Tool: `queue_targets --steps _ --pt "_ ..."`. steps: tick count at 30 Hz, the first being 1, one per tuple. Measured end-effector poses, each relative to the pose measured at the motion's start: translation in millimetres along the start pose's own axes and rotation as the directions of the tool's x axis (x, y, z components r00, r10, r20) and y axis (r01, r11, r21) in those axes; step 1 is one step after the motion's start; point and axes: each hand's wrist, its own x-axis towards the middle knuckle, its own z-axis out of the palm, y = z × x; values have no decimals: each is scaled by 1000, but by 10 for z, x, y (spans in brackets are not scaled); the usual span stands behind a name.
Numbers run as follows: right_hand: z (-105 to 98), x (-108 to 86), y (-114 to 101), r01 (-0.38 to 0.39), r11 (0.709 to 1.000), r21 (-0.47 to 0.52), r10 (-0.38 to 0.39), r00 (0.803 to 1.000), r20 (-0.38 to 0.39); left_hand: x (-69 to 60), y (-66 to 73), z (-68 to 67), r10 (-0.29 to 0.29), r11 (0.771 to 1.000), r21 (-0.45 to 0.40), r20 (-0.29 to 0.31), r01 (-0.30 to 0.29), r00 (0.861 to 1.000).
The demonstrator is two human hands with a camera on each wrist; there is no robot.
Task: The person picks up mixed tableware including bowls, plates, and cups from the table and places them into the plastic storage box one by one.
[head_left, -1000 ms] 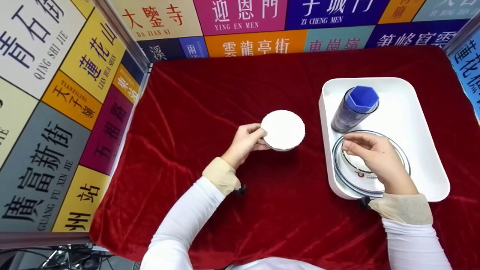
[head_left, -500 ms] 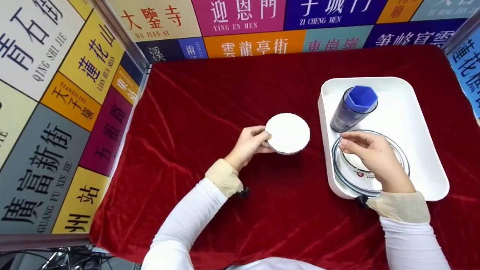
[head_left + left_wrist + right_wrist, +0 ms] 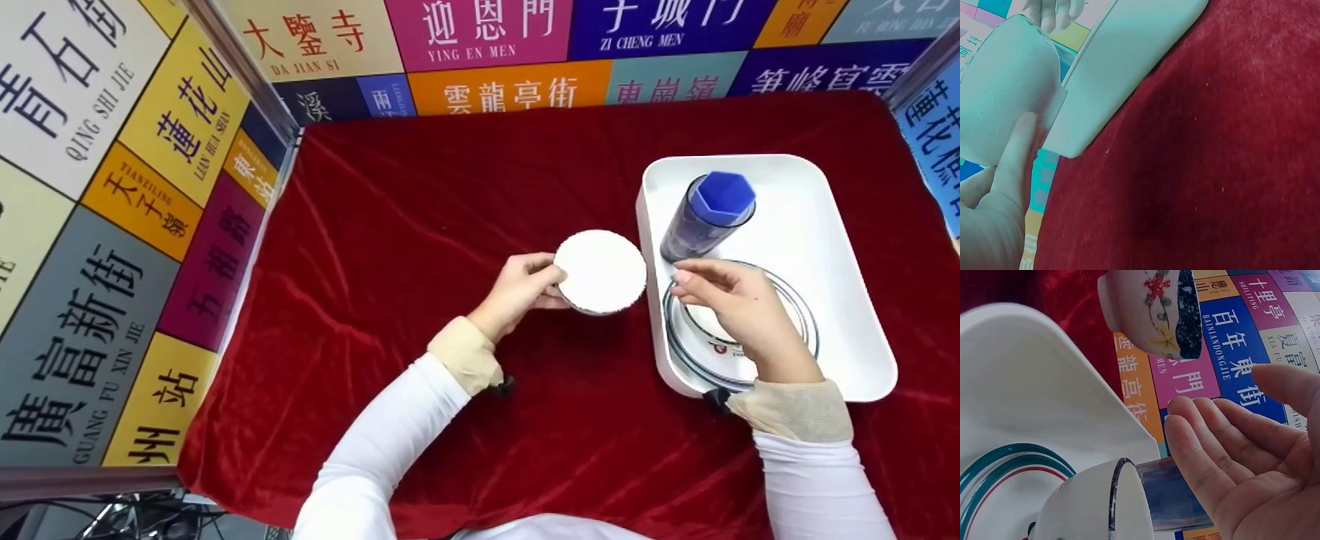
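Note:
My left hand point(image 3: 521, 291) grips a small bowl point(image 3: 602, 271) by its side, the thumb near the rim, above the red cloth just left of the tray. The bowl is white inside; the right wrist view shows flowers and a dark speckled rim band on its outside. My right hand point(image 3: 742, 307) hovers above a second white bowl point(image 3: 1084, 506) with a dark rim, its fingers loosely bent around nothing. That bowl stands on stacked plates point(image 3: 1010, 495) with green rims in the white tray point(image 3: 832, 247). The palm lies bare in the right wrist view.
At the tray's back left stands a dark see-through tumbler point(image 3: 690, 232) with a blue hexagonal cup point(image 3: 726, 196) in its mouth. Red velvet cloth point(image 3: 390, 225) covers the table. Panels printed with place names point(image 3: 495, 90) rise along the back and left side.
The left hand has carried the bowl to the right, closer to the tray and the right hand. The right hand has shifted slightly left.

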Motion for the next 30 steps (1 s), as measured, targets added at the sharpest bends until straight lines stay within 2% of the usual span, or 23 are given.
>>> queue_targets --steps 7,25,30 --pt "12 6 -31 2 1000 -23 -2 1000 1 -3 -13 75 -8 1000 -7 2 8 1000" --pt "59 44 -15 7 997 77 -11 999 49 9 -20 238 -9 1000 -18 40 10 999" --pt "53 35 -20 1 997 74 -4 999 43 7 -16 283 -10 999 -31 51 11 999"
